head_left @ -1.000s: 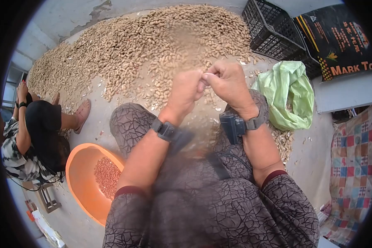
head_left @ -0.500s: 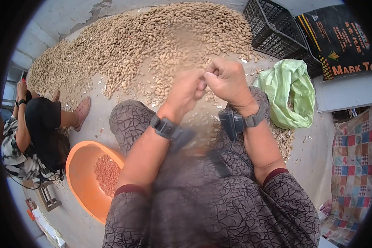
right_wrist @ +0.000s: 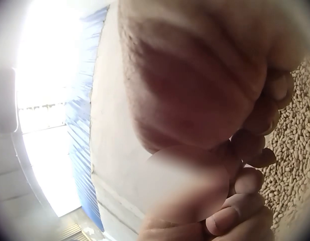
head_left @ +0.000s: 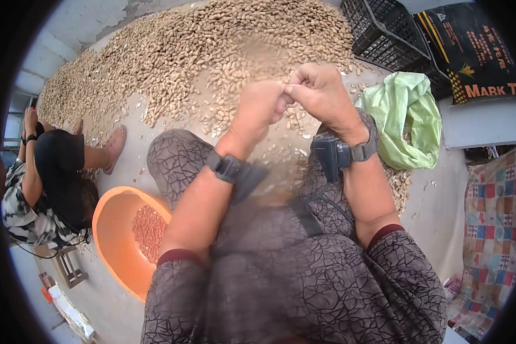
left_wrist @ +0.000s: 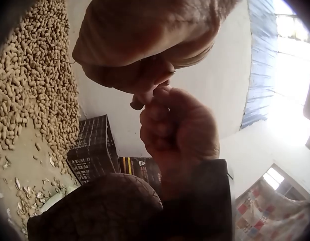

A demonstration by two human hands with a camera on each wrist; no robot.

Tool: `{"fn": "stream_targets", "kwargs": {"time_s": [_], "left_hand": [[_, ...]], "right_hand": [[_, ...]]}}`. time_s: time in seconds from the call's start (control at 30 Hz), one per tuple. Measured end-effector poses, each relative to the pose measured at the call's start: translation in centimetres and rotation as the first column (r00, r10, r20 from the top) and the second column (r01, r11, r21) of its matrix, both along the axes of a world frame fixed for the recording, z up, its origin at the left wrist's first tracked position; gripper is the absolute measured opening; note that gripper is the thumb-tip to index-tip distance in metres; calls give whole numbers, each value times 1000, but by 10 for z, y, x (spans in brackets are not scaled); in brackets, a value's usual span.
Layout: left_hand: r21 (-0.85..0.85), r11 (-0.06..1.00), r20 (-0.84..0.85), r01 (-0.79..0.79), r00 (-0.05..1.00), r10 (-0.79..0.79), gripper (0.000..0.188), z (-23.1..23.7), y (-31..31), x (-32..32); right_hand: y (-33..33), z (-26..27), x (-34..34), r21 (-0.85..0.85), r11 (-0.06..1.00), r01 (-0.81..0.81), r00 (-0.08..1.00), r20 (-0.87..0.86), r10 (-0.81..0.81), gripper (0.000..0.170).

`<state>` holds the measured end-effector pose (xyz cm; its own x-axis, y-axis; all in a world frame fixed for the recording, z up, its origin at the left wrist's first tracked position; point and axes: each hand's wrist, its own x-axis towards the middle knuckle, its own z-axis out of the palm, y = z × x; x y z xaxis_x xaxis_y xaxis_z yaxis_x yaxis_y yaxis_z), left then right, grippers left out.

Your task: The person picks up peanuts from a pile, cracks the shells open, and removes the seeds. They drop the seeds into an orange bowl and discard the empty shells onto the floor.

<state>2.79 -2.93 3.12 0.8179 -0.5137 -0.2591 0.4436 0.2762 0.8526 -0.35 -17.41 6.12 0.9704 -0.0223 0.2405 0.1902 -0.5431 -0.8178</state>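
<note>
Both hands meet at the fingertips in front of the peanut pile point(head_left: 200, 51). The left hand point(head_left: 254, 112) has its fingers curled inward, its thumb side against the right hand point(head_left: 329, 103). Thumb and forefinger of the right hand pinch at the same spot. Between them is something small, apparently a peanut, mostly hidden by the fingers. The left wrist view has the left hand point(left_wrist: 145, 37) above the right hand point(left_wrist: 185, 128), tips touching. In the right wrist view, the right hand point(right_wrist: 195, 90) covers much of the frame.
An orange basin point(head_left: 112, 252) with reddish shelled peanuts stands left of the knees. To the right are a green bag point(head_left: 393, 109), a black crate point(head_left: 384, 43) and a black printed sack point(head_left: 476, 51). Another person point(head_left: 57, 166) sits at the far left; shells lie between the knees.
The head view has shifted slightly, so the basin and green bag sit higher in it. Both hands stay together; the right hand's fingers look a little more raised.
</note>
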Motion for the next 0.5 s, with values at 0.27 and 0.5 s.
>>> {"fn": "stream_targets", "kwargs": {"time_s": [0.27, 0.5], "left_hand": [[44, 993, -36, -114, 993, 116, 21, 5, 6, -3], [687, 708, 191, 163, 900, -392, 35, 11, 27, 0]], "right_hand": [[-3, 4, 0, 208, 978, 0, 999, -53, 12, 11], [-6, 16, -5, 491, 868, -73, 968, -175, 180, 11]]}}
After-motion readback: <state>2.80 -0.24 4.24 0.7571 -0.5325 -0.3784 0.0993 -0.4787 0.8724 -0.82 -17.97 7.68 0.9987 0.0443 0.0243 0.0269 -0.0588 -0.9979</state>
